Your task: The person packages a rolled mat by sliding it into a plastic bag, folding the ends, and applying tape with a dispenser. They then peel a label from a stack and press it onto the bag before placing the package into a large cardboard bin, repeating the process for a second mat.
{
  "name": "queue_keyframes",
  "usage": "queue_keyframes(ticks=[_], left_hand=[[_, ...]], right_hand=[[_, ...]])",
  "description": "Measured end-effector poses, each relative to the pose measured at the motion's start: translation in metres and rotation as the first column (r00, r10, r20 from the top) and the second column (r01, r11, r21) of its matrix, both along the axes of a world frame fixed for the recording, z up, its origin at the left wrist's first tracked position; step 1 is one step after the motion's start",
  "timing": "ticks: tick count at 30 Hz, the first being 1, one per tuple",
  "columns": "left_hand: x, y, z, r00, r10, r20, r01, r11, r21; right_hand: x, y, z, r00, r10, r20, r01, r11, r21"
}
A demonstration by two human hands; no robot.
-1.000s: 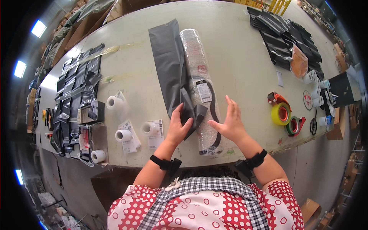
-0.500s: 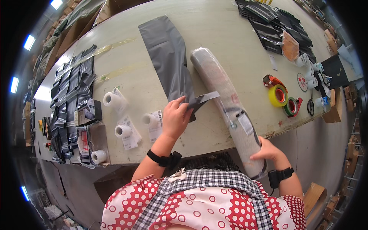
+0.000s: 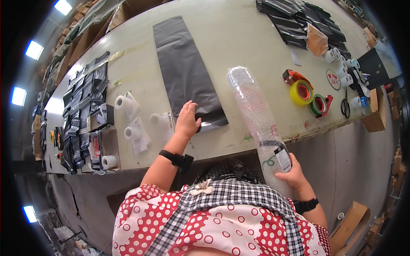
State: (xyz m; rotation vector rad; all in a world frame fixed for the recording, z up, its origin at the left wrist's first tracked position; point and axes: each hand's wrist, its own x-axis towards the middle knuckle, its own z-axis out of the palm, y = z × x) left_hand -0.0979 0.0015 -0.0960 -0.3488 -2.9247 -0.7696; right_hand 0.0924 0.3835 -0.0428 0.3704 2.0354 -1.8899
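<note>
A long dark grey plastic mailing bag (image 3: 181, 59) lies flat on the table, its near end showing a glossy black strip. My left hand (image 3: 187, 120) rests on the near left edge of the bag, open, with fingers stretched forward. To the right, my right hand (image 3: 293, 173) grips the near end of a long roll wrapped in clear plastic (image 3: 252, 102). A small white label with a black band (image 3: 282, 159) sits on the roll beside my right thumb. The roll slants over the table's front edge, its far end to the right of the bag.
Rolls of white labels (image 3: 124, 103) stand left of my left hand, near a pile of black bags (image 3: 83, 111). On the right are tape dispensers (image 3: 301, 92), black scissors (image 3: 345, 107) and more label rolls (image 3: 346, 80). More black bags (image 3: 294, 25) lie at the far right.
The bag's near end, earlier pulled up and folded toward the roll, now lies flat. My left hand has loosened and moved slightly left. The roll has shifted nearer and turned in my right hand.
</note>
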Motion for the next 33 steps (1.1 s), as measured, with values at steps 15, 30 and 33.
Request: queue_keyframes(ticks=[15, 30, 33], left_hand=[[-0.019, -0.027, -0.04, 0.817, -0.213, 0.536, -0.525, 0.109, 0.844], [0.018, 0.022, 0.036, 0.923, 0.058, -0.381, 0.005, 0.987, 0.162], [0.033, 0.012, -0.016, 0.849, 0.332, -0.411, -0.216, 0.928, 0.303]], right_hand=[[0.026, -0.005, 0.026, 0.903, 0.424, 0.071, -0.411, 0.802, 0.434], [0.03, -0.004, 0.065, 0.879, 0.462, 0.117, -0.409, 0.606, 0.683], [0.035, 0.002, 0.04, 0.897, 0.388, 0.212, -0.441, 0.828, 0.347]])
